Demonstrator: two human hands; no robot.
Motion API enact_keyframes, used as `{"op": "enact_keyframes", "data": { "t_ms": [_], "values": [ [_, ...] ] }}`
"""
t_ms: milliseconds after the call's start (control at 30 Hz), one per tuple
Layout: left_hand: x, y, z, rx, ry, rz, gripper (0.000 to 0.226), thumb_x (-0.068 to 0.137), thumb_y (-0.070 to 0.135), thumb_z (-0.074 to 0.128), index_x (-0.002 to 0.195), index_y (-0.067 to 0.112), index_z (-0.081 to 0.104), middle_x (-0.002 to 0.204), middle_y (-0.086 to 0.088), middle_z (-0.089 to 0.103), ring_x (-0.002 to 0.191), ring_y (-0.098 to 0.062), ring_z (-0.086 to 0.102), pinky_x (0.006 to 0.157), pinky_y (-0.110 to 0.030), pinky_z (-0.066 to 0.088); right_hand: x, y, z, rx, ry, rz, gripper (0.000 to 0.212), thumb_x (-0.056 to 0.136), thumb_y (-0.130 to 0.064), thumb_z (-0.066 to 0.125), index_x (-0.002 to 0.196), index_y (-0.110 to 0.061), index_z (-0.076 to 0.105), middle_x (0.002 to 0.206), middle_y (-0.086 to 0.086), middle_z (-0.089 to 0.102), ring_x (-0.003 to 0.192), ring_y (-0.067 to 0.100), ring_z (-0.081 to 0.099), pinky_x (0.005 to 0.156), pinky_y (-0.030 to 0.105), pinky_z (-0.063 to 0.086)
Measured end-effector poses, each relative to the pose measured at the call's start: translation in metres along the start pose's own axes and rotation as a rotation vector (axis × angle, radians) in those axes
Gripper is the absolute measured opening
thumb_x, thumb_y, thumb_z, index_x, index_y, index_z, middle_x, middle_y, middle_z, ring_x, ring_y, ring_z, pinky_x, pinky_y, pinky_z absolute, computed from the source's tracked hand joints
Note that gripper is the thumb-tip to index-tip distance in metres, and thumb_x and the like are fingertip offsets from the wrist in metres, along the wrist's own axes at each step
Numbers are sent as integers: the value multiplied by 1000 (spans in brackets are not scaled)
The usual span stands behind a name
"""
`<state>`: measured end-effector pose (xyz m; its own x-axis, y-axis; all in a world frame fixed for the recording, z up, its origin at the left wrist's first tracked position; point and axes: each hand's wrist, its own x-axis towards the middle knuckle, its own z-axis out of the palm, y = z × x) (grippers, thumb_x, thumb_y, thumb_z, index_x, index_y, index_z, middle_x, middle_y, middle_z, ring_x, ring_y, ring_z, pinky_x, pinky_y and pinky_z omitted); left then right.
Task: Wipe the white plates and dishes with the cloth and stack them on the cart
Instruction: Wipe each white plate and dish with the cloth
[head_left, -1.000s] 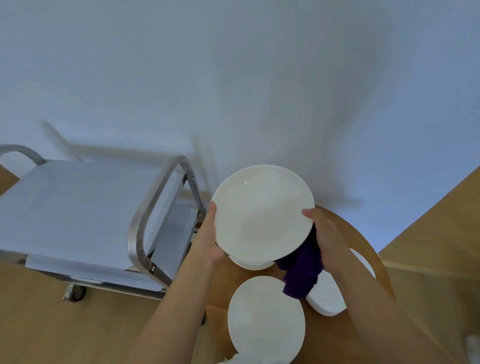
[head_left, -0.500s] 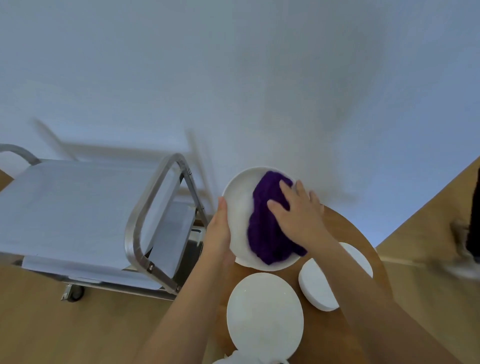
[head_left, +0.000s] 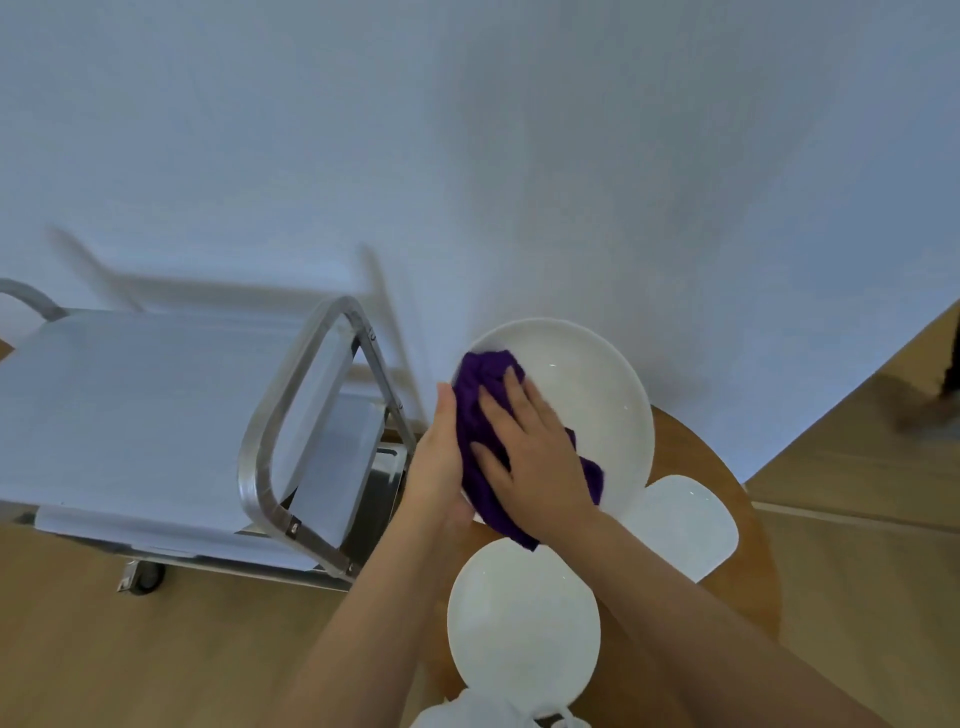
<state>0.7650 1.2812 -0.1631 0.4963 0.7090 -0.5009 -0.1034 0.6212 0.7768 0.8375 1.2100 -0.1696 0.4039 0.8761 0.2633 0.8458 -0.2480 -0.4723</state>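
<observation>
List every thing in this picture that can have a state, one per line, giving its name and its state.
Held plate: lifted off the table, tilted, being wiped.
Purple cloth: bunched, pressed against the held plate.
Left hand: holds the held plate's left rim.
Right hand: fingers straight, pressing the cloth.
Round plate: resting on the wooden table.
Squarish dish: resting on the table.
Cart: top shelf holds no plates.
</observation>
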Motion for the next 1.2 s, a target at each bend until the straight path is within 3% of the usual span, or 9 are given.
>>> {"op": "enact_keyframes", "data": {
  "t_ms": [167,267,400,467,533,767,867,967,1200],
  "values": [
    [5,3,-15,-188,-27,-157,75,66,71,60,97,5,76,97,-17,74,82,-31,73,54,-39,58,-22,14,-3,65,-150,-179,41,95,-25,46,135,-22,49,150,-1,35,141,19,25,107,23,16],
    [5,-2,-25,-268,-143,-227,73,80,71,47,84,6,79,96,-20,73,83,-35,72,59,-44,58,-37,32,-6,43,-235,-216,36,94,-22,46,129,-21,56,145,-3,43,137,18,35,103,21,22],
    [8,-12,-44,-11,16,-166,79,74,72,49,129,16,60,125,-12,65,114,-33,63,94,-51,51,-51,63,-11,-100,-240,-195,31,85,-18,58,114,-12,67,125,9,62,110,27,61,91,32,45],
    [5,-21,-52,121,139,-159,80,64,74,57,123,19,61,116,-8,70,108,-30,65,97,-52,49,-52,83,-10,-206,-196,-194,27,76,-13,73,103,-9,72,110,12,69,93,30,67,80,39,53],
    [0,-33,-54,107,103,-205,71,58,70,61,109,21,66,102,-9,72,97,-29,68,91,-49,53,-53,97,-4,-276,-189,-177,29,70,-10,81,98,-7,73,106,13,70,89,32,68,75,41,56],
    [-2,-68,-53,163,155,-342,85,59,75,54,125,22,57,118,-8,66,111,-33,61,100,-53,46,-55,91,39,-212,-191,-47,29,85,-12,66,114,-6,66,128,15,59,113,38,57,86,48,51],
    [0,-79,-58,165,102,-338,78,70,72,48,130,22,55,123,-7,64,117,-33,58,102,-54,44,-62,76,60,-82,-278,34,45,96,-35,41,135,-14,48,144,9,43,121,30,47,100,46,38],
    [5,-91,-70,109,60,-363,72,77,69,42,128,20,58,121,-16,65,115,-35,60,99,-57,46,-79,65,79,30,-402,68,61,91,-56,39,143,-25,33,151,0,32,127,21,35,107,39,29],
    [1,-138,-110,-41,73,-440,64,84,61,44,127,16,57,120,-18,65,106,-35,64,86,-51,55,-135,85,99,72,-662,-10,44,96,-35,46,137,-21,45,143,1,44,119,18,46,97,27,38]
  ]
}}
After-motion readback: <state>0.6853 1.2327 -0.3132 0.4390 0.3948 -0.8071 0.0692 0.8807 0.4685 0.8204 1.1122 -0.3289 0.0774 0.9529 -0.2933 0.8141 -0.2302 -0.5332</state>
